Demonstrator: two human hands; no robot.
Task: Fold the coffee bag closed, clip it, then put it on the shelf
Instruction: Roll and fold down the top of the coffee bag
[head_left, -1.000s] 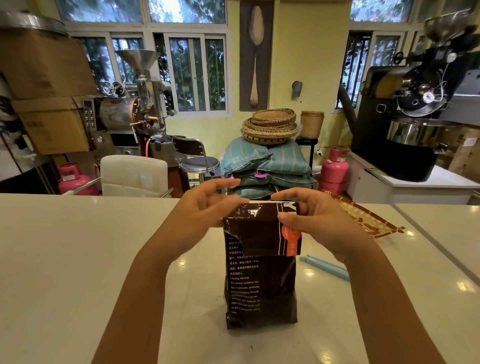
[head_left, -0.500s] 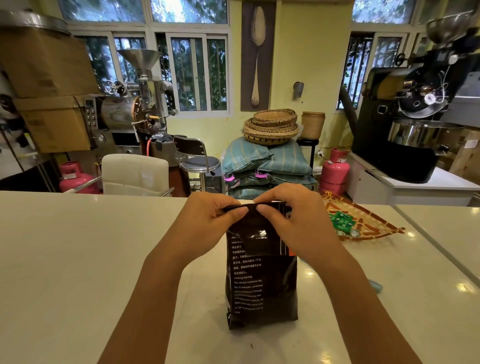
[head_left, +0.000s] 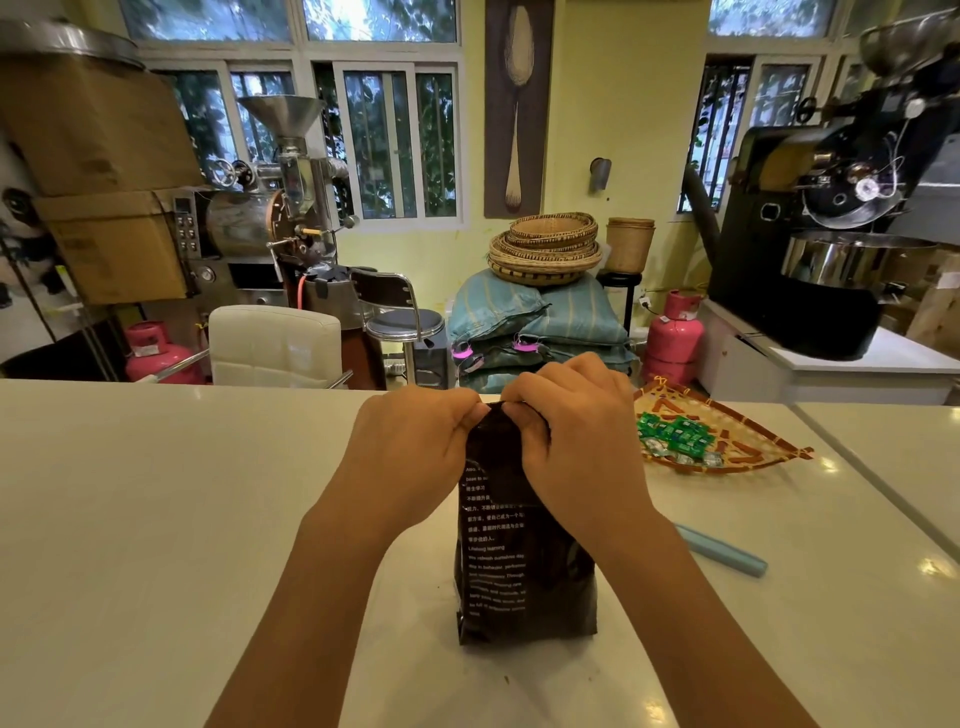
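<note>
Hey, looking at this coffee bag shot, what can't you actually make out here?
- Head view: the top fold of the coffee bag, covered by the left hand and right hand.
- The bag's small print, too small to read.
- One end of the blue clip, behind the right forearm.
- The shelf, not in view.

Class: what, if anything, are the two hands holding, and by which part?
Both the left hand and right hand pinch the coffee bag by its folded top edge.
</note>
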